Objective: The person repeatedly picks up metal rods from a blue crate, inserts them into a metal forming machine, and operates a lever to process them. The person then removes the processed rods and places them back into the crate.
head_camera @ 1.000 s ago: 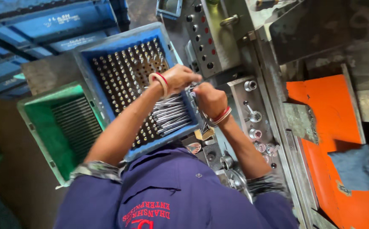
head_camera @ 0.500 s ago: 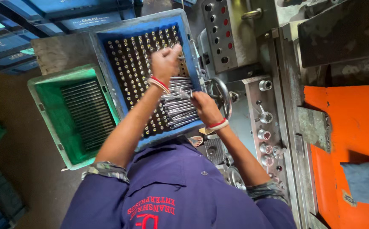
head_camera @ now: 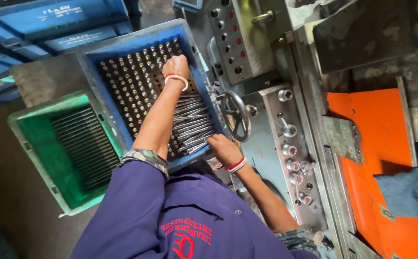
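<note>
Left hand [head_camera: 176, 66] closed, knuckles up, over upright metal rods [head_camera: 137, 91] in the blue crate [head_camera: 122, 48], right hand [head_camera: 222, 147] gripping loose rods [head_camera: 192, 125] lying at the crate's near end, handwheel [head_camera: 235, 116] just beside, green crate [head_camera: 50, 144] alongside

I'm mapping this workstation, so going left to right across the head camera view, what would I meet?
Green crate of rods → blue crate of upright pins → left hand over the pins → right hand on the loose rods → black handwheel → grey knob panel → orange surface → blue cloth.

Left hand [head_camera: 176, 67] fingers hidden
</note>
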{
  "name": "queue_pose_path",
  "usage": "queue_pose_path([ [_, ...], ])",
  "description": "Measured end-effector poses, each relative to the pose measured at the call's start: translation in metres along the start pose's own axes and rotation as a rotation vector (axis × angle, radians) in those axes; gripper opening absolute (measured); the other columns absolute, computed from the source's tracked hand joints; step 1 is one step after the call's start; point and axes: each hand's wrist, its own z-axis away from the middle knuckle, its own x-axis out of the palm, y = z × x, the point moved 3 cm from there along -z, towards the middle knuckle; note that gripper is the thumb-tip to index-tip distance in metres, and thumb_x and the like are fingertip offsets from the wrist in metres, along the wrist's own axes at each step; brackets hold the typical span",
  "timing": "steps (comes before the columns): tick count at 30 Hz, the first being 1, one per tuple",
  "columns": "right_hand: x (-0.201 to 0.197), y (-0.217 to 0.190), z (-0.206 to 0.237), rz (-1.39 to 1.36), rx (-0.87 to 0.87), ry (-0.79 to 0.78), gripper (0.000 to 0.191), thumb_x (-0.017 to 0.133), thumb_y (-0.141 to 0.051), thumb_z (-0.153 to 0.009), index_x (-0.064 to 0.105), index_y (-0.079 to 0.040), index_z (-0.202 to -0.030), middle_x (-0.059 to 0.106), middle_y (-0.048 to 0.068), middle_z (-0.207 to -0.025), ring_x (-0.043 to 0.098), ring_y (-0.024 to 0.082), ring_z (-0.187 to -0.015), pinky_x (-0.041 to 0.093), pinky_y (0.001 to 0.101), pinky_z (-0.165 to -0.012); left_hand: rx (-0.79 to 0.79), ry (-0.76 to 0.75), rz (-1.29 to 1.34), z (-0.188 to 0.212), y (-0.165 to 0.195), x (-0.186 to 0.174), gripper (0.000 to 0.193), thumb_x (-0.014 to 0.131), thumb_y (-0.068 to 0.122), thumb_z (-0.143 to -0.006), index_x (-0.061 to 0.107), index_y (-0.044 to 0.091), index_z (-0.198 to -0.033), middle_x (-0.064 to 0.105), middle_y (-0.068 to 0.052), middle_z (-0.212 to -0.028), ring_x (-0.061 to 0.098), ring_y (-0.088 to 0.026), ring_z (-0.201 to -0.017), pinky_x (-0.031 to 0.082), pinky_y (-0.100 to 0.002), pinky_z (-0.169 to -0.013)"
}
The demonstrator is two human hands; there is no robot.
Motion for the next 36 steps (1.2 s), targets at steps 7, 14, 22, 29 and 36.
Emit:
queue_pose_path([
  [7,-0.034,-0.012,0.008,-0.063,0.126,0.173,0.016,0.072,-0.01,-0.087,0.065,-0.007,-0.102,0.064,0.011,-0.094,0.064,0.033,-0.093,0.051,0.0422,-0.078,0.053,0.054,0.16,0.006,0.002,-0.018,0.029,0.074,0.032,-0.086,0.077,0.004,-0.082,0.072,-0.024,-0.084,0.072,-0.043,-0.081,0.058,-0.052,-0.074],
  [14,-0.107,-0.02,-0.033,-0.141,0.16,0.489,0.022,0.073,-0.015,-0.086,0.074,-0.007,-0.107,0.074,0.009,-0.101,0.065,0.028,-0.089,0.054,0.039,-0.08,0.295,-0.343,0.396,0.031,-0.024,-0.091,0.036,0.072,0.039,-0.091,0.08,0.006,-0.08,0.07,-0.015,-0.065,0.068,-0.025,-0.053,0.055,-0.038,-0.058],
  [22,-0.107,-0.051,-0.051,-0.378,0.238,0.19,0.023,0.06,-0.024,-0.102,0.063,-0.002,-0.096,0.062,0.015,-0.082,0.061,0.031,-0.076,0.047,0.0408,-0.07,-0.175,-0.602,1.247,0.106,-0.039,-0.045,0.046,0.071,0.044,-0.098,0.066,0.005,-0.074,0.051,0.003,-0.056,0.044,-0.01,-0.043,0.036,-0.029,-0.04],
  [29,-0.114,-0.068,-0.032,-0.161,0.192,0.327,0.025,0.057,-0.018,-0.105,0.054,-0.001,-0.087,0.056,0.017,-0.081,0.057,0.036,-0.078,0.044,0.0469,-0.07,-0.551,-0.673,1.937,0.116,-0.038,-0.011,0.02,0.065,0.026,-0.095,0.064,0.006,-0.093,0.07,-0.009,-0.088,0.073,-0.023,-0.084,0.065,-0.042,-0.083],
  [36,-0.102,-0.092,-0.022,0.084,0.115,0.56,0.016,0.063,-0.016,-0.102,0.057,-0.004,-0.093,0.059,0.015,-0.088,0.058,0.037,-0.086,0.047,0.0485,-0.077,-0.6,-0.792,2.032,0.13,0.0,0.009,0.024,0.056,0.027,-0.1,0.064,0.004,-0.097,0.072,-0.011,-0.092,0.073,-0.028,-0.092,0.061,-0.048,-0.088],
])
